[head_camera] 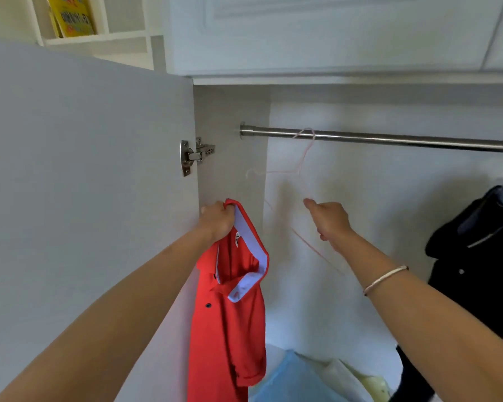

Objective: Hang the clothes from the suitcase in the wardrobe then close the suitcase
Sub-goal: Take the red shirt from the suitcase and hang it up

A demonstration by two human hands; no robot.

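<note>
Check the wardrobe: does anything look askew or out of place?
Only the pink hanger: hooked on the rod, it sits tilted, one arm swung down toward the right hand, which pinches it. The left hand grips the red shirt by its collar. Nothing looks damaged.

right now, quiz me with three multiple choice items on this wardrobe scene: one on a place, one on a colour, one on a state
1. Where does the hook of the pink hanger sit?
A) over the steel rail
B) on a shelf
C) on the floor

2. What colour is the shirt that the left hand grips?
A) blue
B) red
C) black

3. How is the wardrobe door?
A) shut
B) open
C) taken off

Answers: 1 A, the hook loops over the rail. 2 B, the polo is red with a pale collar lining. 3 B, it stands swung out, with its hinge and the inside showing.
</note>
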